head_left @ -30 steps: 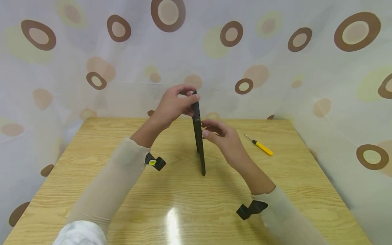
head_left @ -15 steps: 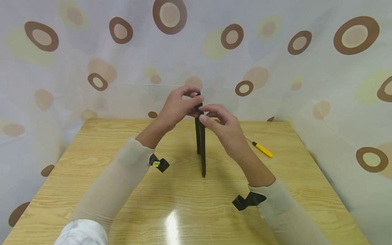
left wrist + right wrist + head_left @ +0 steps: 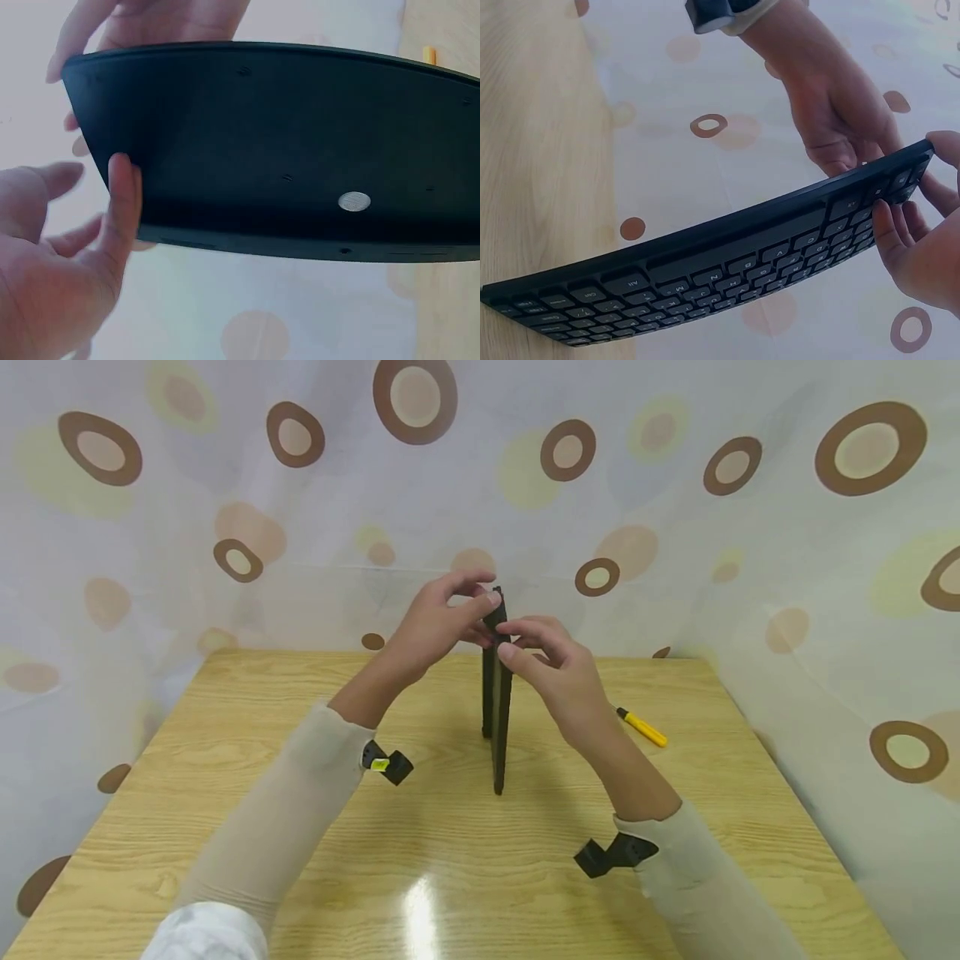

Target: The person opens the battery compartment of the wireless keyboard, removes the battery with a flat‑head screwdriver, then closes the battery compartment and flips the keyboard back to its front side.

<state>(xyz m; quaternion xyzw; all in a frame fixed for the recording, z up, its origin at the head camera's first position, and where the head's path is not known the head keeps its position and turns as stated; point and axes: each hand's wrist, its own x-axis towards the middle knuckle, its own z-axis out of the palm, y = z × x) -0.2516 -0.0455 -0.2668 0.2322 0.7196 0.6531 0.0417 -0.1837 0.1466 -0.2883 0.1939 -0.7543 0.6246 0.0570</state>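
Observation:
A thin black keyboard (image 3: 500, 718) is held on end over the table, nearly edge-on to the head view. Its key side shows in the right wrist view, and its underside, with screws and a silver oval label, in the left wrist view. My left hand (image 3: 435, 622) grips the upper end, with a thumb near the near edge. Just below, my right hand (image 3: 558, 672) pinches the keyboard's edge between thumb and fingers. Some fingers of both hands are hidden behind the keyboard. Its lower end appears to meet the tabletop.
A screwdriver (image 3: 643, 728) with a yellow handle lies on the wooden table (image 3: 360, 860), right of the hands; the right hand covers its tip. Patterned cloth (image 3: 330, 510) hangs behind the table and along both sides. Each sleeve carries a small black wrist camera (image 3: 396, 767).
My right hand has moved up along the keyboard to its upper part and now pinches it there. The keyboard's top has shifted slightly right and turned a little. My left hand has kept its hold.

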